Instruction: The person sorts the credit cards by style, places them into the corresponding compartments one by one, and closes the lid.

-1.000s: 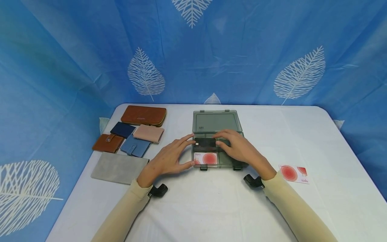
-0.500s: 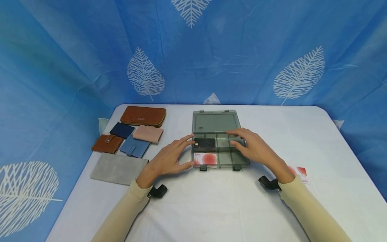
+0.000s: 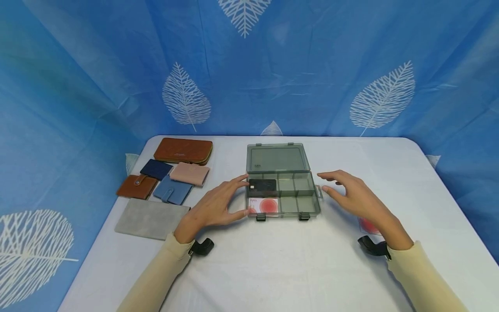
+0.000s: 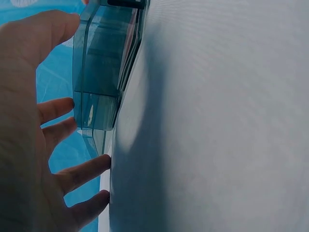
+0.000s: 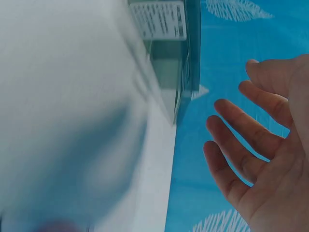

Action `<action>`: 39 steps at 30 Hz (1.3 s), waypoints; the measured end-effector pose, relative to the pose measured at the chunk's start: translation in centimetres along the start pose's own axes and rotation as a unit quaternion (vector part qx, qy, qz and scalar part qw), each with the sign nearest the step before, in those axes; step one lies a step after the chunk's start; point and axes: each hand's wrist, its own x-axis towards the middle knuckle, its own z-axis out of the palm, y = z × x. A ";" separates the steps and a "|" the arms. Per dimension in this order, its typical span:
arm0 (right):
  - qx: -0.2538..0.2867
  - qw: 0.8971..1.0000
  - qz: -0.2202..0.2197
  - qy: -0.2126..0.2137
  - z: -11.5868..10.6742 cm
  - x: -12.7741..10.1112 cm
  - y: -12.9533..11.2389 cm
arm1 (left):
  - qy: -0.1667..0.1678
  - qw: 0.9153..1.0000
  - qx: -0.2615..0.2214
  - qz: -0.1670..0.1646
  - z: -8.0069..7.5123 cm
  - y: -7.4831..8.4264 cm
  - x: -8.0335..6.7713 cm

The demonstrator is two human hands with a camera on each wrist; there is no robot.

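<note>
A clear grey-green box (image 3: 289, 204) with several compartments stands on the table, its lid (image 3: 277, 157) folded back behind it. A black card (image 3: 262, 185) lies in its rear left part. In front of that is a white card with a red circle (image 3: 269, 205). My left hand (image 3: 212, 206) keeps thumb and fingertips spread along the box's left side; in the left wrist view the thumb tip is at the rim. Just right of the box my right hand (image 3: 356, 197) is in the air, holding nothing, its fingers loosely bent in the right wrist view.
Another red-and-white card (image 3: 367, 226) lies at the right, partly hidden by my right forearm. At the left are a long brown wallet (image 3: 183, 150), a navy one (image 3: 156, 169), a pink one (image 3: 189, 173), a blue one (image 3: 173, 190), a small brown one (image 3: 136, 186) and a grey pouch (image 3: 152, 219).
My right hand has let go of the black card, drawn back across the box and moved right, past its right edge. The black card stays in the box. My left hand stays at its side.
</note>
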 end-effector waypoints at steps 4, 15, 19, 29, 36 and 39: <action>-0.014 1.000 0.008 0.004 -0.9 -1.5 0.8 | 0.003 1.000 0.001 0.001 0.0 0.0 -0.2; -0.032 0.998 0.049 -0.004 -3.3 -5.4 3.7 | 0.003 1.000 0.000 0.007 -0.2 -0.1 -0.2; -0.028 0.996 0.080 -0.022 -4.1 -6.5 4.5 | -0.001 1.000 0.000 0.004 -0.2 -0.1 -0.2; -0.033 0.991 0.116 -0.052 -5.2 -8.7 6.6 | -0.007 1.000 -0.002 -0.002 -0.3 0.0 0.0; -0.039 0.986 0.141 -0.081 -4.9 -10.0 7.2 | 0.001 1.000 -0.002 0.006 -0.3 0.0 0.0; -0.043 0.985 0.143 -0.088 -4.8 -10.6 7.5 | 0.002 1.000 -0.002 0.007 -0.3 0.1 0.0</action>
